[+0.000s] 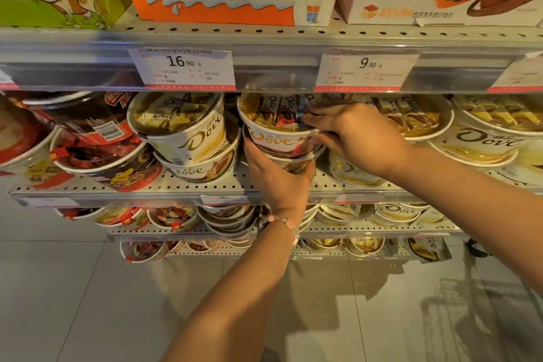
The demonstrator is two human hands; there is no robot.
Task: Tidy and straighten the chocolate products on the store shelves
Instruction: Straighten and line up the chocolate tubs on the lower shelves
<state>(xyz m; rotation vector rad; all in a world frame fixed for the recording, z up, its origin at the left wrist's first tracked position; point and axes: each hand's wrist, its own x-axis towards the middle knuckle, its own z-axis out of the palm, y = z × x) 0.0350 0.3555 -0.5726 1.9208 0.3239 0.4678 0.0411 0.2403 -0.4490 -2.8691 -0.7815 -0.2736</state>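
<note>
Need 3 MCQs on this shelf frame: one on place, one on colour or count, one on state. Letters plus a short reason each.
1. Where is the round white Dove tub with the clear lid that both hands are on?
A. On the floor
B. Stacked on another tub on the middle shelf
C. On the top shelf beside the orange carton

2. What price shows on the white price tag above the left Dove tubs?
A. 16.90
B. 38.00
C. 5.50

3. What is the left hand doing?
A. Hanging free
B. Pointing at a tag
C. Gripping the tubs from below and the side

Answers: B, it sits on a lower tub under the tag rail; A, the tag's large digits read 16.90; C, its fingers curl round the tubs while the right hand grips the rim.
</note>
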